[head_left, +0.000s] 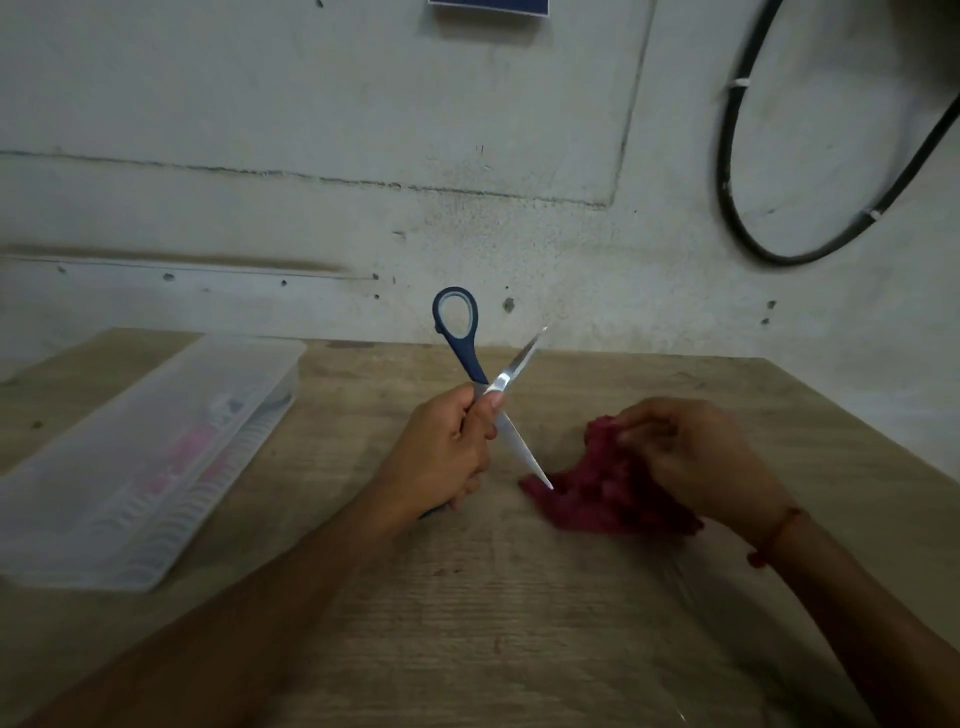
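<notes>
left hand (441, 452) grips scissors (514, 364) above the bench (519, 597), blades spread wide | one blade slants down-right, tip at red cloth (587, 499) | other points up-right | right hand (696, 457) pinches the cloth's top

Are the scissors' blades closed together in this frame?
No, the scissors in the left hand are spread wide into an X, one blade tip pointing up and the other down toward the red cloth.
</notes>
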